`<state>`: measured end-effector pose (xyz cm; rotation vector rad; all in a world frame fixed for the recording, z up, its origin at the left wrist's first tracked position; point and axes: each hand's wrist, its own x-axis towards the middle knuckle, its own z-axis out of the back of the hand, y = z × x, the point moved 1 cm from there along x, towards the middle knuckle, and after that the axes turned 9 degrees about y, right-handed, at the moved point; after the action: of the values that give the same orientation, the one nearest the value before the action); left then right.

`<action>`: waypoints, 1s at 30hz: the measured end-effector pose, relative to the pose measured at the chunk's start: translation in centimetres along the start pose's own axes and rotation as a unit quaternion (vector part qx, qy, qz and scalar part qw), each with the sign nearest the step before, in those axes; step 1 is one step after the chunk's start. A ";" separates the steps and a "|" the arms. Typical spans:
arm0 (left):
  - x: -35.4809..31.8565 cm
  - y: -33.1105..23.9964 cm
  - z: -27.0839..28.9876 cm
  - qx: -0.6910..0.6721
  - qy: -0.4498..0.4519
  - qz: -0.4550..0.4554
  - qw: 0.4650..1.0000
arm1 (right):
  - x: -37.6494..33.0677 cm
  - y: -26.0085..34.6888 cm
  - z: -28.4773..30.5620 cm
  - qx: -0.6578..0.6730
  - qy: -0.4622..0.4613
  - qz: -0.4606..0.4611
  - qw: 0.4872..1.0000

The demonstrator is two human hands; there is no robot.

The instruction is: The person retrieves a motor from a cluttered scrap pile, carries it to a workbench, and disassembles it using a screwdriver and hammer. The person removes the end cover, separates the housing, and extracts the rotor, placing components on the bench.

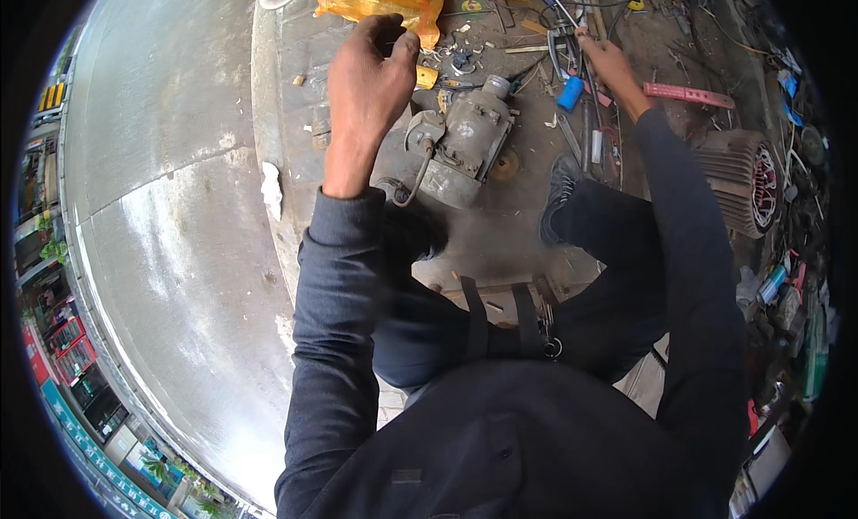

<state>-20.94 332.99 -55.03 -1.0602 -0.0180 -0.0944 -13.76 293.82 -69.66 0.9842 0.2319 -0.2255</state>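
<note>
My left hand (374, 81) is raised beside an orange plastic bag (384, 2), its fingers loosely bent and a gap showing between thumb and forefinger. Nothing is visible in it. Below and to its right lies a grey, dirty electric motor (471, 130) with a round cap and a bent cable on its side. Reaching forward on the right, my right hand (611, 65) pinches the near end of a thin metal rod (563, 7) among loose tools. A blue cylinder (569, 93) lies close to that hand, left of the wrist.
A pink strip (690, 95) and a ribbed, rusty motor housing (740, 181) with wires inside lie right of my right arm. Scrap and cables crowd the right edge. Wet pavement (179, 206) stretches along the left. My shoe (561, 190) stands near the tools.
</note>
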 end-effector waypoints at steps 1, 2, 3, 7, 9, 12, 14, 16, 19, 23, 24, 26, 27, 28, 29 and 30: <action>0.0 0.2 0.1 0.013 -0.014 -0.012 1.000 | -2.0 0.4 0.2 -0.011 0.028 -0.047 0.998; -0.1 0.4 0.2 0.027 -0.023 -0.013 0.999 | -4.1 0.7 0.0 -0.019 0.072 -0.082 0.994; -0.2 0.7 0.2 0.021 -0.030 -0.024 0.999 | -6.2 0.7 0.0 0.019 0.129 -0.125 0.984; -0.6 1.6 0.6 0.037 -0.038 -0.056 0.997 | -15.6 -2.3 -4.6 0.302 0.030 -0.209 0.930; -0.6 2.0 0.7 0.018 -0.036 -0.049 0.998 | -20.4 -5.9 -9.6 0.286 -0.017 -0.212 0.934; -0.8 2.5 0.8 0.025 -0.025 -0.038 0.999 | -27.2 -12.2 -17.1 0.197 0.120 -0.383 0.894; -1.1 2.9 1.0 0.043 -0.016 -0.031 0.998 | -30.1 -15.6 -20.2 0.087 0.154 -0.442 0.879; -1.1 3.2 1.2 0.043 -0.010 -0.025 0.999 | -31.3 -17.2 -21.8 -0.037 0.008 -0.194 0.980; -1.1 3.4 1.3 0.039 0.001 -0.014 0.999 | -31.4 -17.4 -22.0 -0.190 -0.035 -0.112 0.975; -0.6 3.2 1.3 0.051 0.008 -0.019 0.998 | -30.2 -15.1 -20.9 0.207 0.145 -0.434 0.865; -0.6 3.2 1.3 0.056 0.013 -0.015 0.998 | -29.9 -14.0 -20.4 0.219 0.156 -0.408 0.872; -0.7 3.2 1.2 0.058 0.019 -0.021 0.998 | -29.5 -11.7 -19.1 0.218 0.144 -0.354 0.898; -0.8 3.2 1.1 0.062 0.023 -0.024 0.998 | -29.1 -10.6 -18.2 0.185 0.129 -0.331 0.916; -0.8 3.3 1.0 0.069 0.016 -0.031 0.997 | -28.8 -9.5 -17.3 0.165 0.132 -0.307 0.928; -0.8 3.4 0.9 0.076 0.010 -0.039 0.996 | -28.5 -8.4 -16.4 0.146 0.138 -0.284 0.937; -0.8 3.5 0.8 0.082 0.004 -0.050 0.995 | -28.4 -7.5 -15.3 0.111 0.122 -0.252 0.954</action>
<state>-21.41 335.45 -57.77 -0.8942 -0.0710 -0.1853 -44.41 305.11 -75.39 1.1657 0.6999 -0.6073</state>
